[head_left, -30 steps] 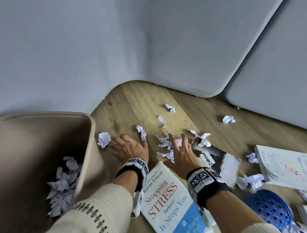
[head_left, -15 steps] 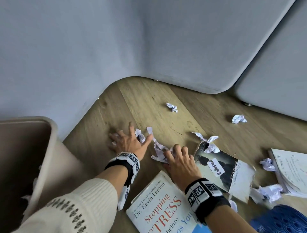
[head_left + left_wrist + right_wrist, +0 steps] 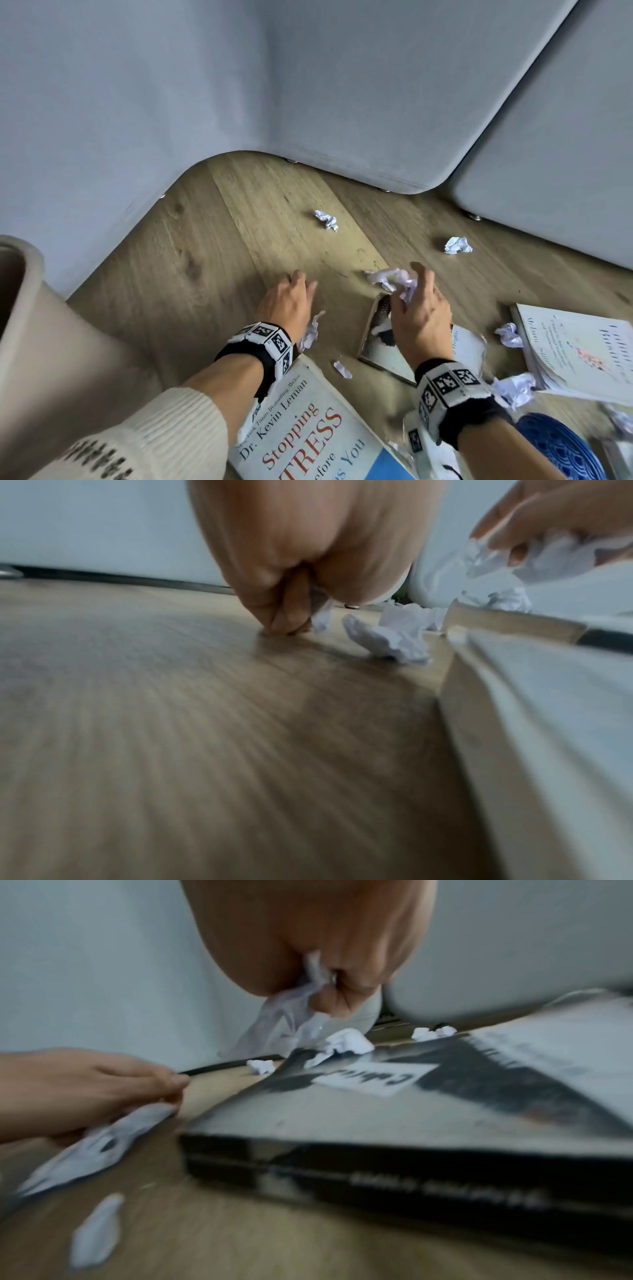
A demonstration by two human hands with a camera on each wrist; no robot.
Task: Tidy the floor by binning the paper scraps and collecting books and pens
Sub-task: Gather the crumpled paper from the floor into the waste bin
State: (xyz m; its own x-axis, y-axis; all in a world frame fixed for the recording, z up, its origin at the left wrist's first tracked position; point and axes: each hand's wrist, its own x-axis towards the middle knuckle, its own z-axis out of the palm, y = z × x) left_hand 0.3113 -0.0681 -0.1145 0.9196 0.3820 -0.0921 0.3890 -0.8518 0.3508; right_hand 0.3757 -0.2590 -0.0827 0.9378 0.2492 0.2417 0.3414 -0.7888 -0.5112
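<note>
My left hand (image 3: 298,286) is down on the wooden floor, its fingers curled over white paper scraps (image 3: 310,334) that stick out beside the wrist. In the left wrist view its fingertips (image 3: 287,623) touch the floor with paper tucked in the palm. My right hand (image 3: 407,286) grips a wad of crumpled paper (image 3: 392,278) just above the corner of a dark-covered book (image 3: 376,346). In the right wrist view the wad (image 3: 291,1020) hangs from the closed palm. A white "Stopping Stress" book (image 3: 308,421) lies under my forearms.
A beige bin (image 3: 30,291) stands at far left. Loose scraps lie at the back (image 3: 326,220), back right (image 3: 457,245), between the books (image 3: 342,369) and by an open notebook (image 3: 582,353). A blue round object (image 3: 561,448) sits bottom right. Grey upholstered furniture (image 3: 342,102) borders the floor.
Both hands have closed on the scraps they were sweeping together. The right hand has lifted off the floor with its wad and moved right. The bin has slid towards the left edge of view.
</note>
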